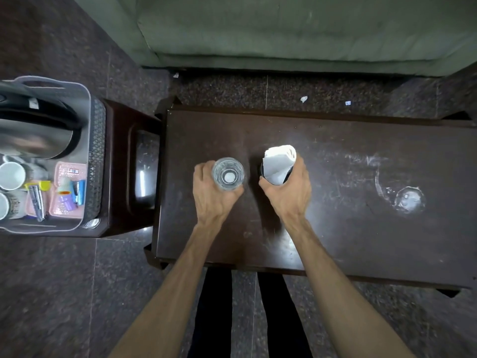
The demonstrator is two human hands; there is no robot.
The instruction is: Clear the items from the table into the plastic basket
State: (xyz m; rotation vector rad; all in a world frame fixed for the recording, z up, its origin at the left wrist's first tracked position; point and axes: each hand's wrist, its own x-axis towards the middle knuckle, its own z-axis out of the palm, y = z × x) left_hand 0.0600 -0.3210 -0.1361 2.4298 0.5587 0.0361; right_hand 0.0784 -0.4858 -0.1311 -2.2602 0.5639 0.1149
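My left hand (213,192) is wrapped around a clear drinking glass (228,173) over the left half of the dark wooden table (335,202). My right hand (290,192) grips a dark holder stuffed with white paper napkins (278,161) just to the right of the glass. Whether either item is lifted off the table I cannot tell. A second clear glass (410,200) stands alone on the table's right side. The grey plastic basket (95,156) sits on a dark stool at the left, apart from the table.
The basket holds a steel kettle (36,140), white mugs (11,175) and a pink tray (65,195) of small items. A green sofa (284,32) lies beyond the table. Small paper scraps (304,99) lie on the dark stone floor.
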